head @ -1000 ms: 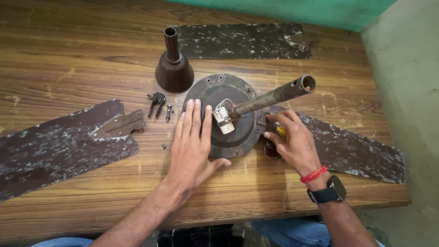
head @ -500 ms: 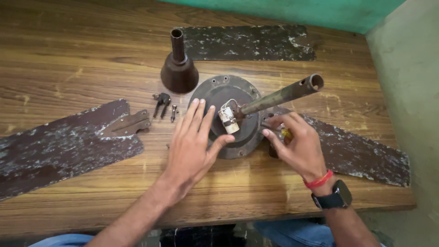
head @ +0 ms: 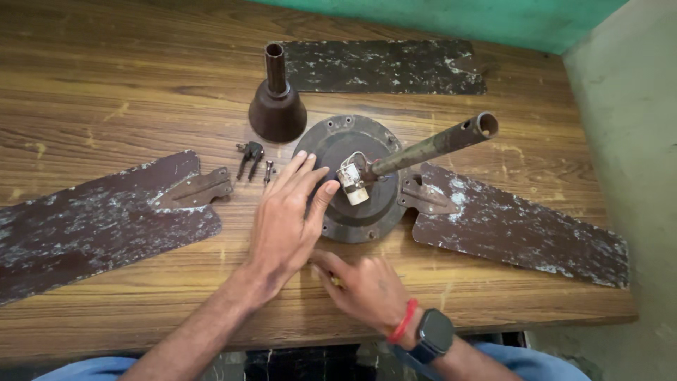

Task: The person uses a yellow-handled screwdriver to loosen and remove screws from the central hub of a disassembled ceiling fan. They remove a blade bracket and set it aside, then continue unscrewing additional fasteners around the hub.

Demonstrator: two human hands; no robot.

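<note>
A round dark fan motor (head: pixel 363 215) lies flat on the wooden table (head: pixel 106 85). A rusty rod (head: pixel 431 147) slants up from its hub, and a small white cylinder (head: pixel 351 182) is wired beside the hub. My left hand (head: pixel 285 215) rests flat, palm down, with its fingertips on the motor's left rim. My right hand (head: pixel 361 286) lies on the table just in front of the motor. Its fingers curl over a small yellowish object (head: pixel 336 281) that is mostly hidden.
Three worn brown fan blades lie around the motor: one at the left (head: pixel 92 226), one at the right (head: pixel 515 226), one at the back (head: pixel 381 67). A brown funnel-shaped cover (head: pixel 276 106) stands behind the motor. Loose screws (head: pixel 252 161) lie beside it. The table's front edge is near my body.
My right hand has moved from the motor's right side around to the table in front of it. My left hand has stayed on the motor's left rim.
</note>
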